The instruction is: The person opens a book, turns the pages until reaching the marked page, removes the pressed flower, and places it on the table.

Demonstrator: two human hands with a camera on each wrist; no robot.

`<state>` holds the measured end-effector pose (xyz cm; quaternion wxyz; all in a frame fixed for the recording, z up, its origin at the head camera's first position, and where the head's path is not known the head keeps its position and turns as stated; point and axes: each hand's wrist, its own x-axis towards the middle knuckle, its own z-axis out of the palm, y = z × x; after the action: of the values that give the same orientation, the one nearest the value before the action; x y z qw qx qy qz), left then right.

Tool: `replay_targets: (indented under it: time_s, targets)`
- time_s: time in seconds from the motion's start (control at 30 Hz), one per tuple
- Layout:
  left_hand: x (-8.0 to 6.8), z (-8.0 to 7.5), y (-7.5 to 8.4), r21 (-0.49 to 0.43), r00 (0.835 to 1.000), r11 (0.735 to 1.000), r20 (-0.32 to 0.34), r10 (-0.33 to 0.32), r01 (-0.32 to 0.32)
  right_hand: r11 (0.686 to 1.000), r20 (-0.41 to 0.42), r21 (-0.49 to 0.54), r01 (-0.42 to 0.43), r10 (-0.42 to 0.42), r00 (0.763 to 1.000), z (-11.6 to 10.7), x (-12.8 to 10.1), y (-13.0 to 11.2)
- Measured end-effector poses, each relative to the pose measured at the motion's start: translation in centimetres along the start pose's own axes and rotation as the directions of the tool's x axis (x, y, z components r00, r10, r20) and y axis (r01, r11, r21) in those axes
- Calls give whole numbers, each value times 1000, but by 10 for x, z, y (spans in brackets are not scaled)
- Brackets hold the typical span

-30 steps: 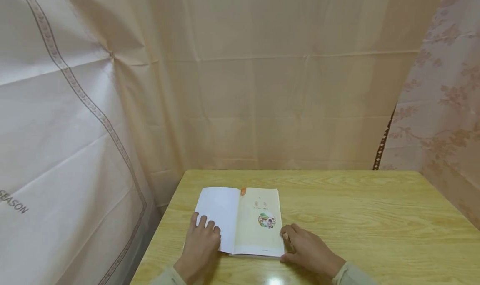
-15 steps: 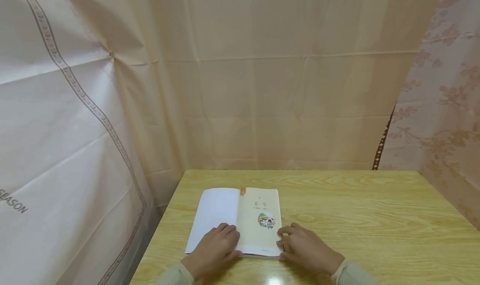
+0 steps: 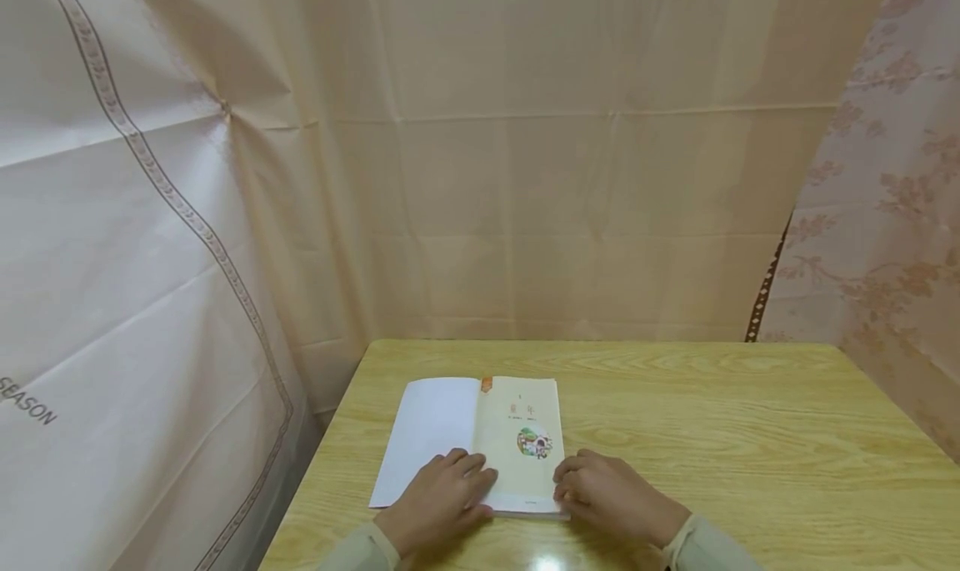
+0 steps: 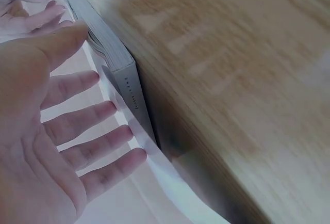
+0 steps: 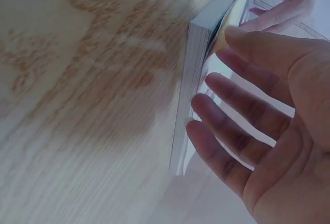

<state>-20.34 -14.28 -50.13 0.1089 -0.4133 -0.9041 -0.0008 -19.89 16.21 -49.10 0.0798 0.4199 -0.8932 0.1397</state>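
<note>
- Far left, a sheet [image 3: 112,246] hangs beside the table [image 3: 750,438]; we read "SEASON" printed on it.
- Our left hand [image 3: 438,504] lies flat, fingers straight, on the book [image 3: 517,421] near its gutter — pinning the blank left leaf [image 3: 427,429] down, it seems.
- The book lies open at the table's near left, title page showing a small round picture; its writing is too small to read.
- Our right hand [image 3: 611,496], fingers loosely extended, touches the right page edge, steadying the block.

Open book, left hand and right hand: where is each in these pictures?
open book [image 3: 525,421], head view, on its cream right page.
left hand [image 3: 438,504], head view, on its back.
right hand [image 3: 611,496], head view, on its back.
</note>
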Motion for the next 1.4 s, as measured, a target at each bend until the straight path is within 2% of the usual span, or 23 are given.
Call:
replay_targets:
  time_s: [0.2, 0.47, 0.63, 0.73, 0.87, 1.0, 1.17, 1.23, 1.3, 1.37, 1.4]
  targets:
    - [0, 2, -1, 7, 1000, 1000, 12, -6, 6, 998, 22, -25, -58, 59, 998, 4, 5, -2]
    - [1, 2, -1, 7, 1000, 1000, 8, -3, 3, 1000, 6, -11, -8, 8, 1000, 1, 8, 0]
    - [3, 1, 2, 12, 999, 1000, -43, 9, -8, 998, -29, -41, 55, -56, 998, -2, 8, 2]
    - [6, 2, 4, 21, 998, 1000, -66, 4, -3, 998, -60, -55, 40, -43, 997, -4, 8, 1]
    - [10, 3, 7, 30, 997, 999, -72, -15, 17, 998, -163, -62, 18, -28, 986, -5, 7, -1]
    - [13, 4, 7, 18, 995, 1000, -92, -24, 26, 999, -240, -21, -47, 41, 970, -7, 6, -3]
    - [13, 4, 6, -33, 992, 994, -62, -108, 106, 980, -213, 79, -184, 197, 957, -5, 4, -2]
    - [12, 3, 5, -63, 983, 984, -67, -169, 165, 975, -174, 73, -209, 219, 960, -2, 2, -2]
    - [11, 1, 4, -74, 968, 974, -115, -224, 216, 976, -120, 50, -212, 217, 969, 1, 0, -1]
    - [11, -2, 2, -101, 943, 962, -196, -270, 254, 979, -57, 30, -201, 203, 978, 4, -3, -1]
    - [11, -4, 0, -126, 925, 952, -233, -301, 278, 980, -26, 23, -196, 196, 980, 5, -4, -2]
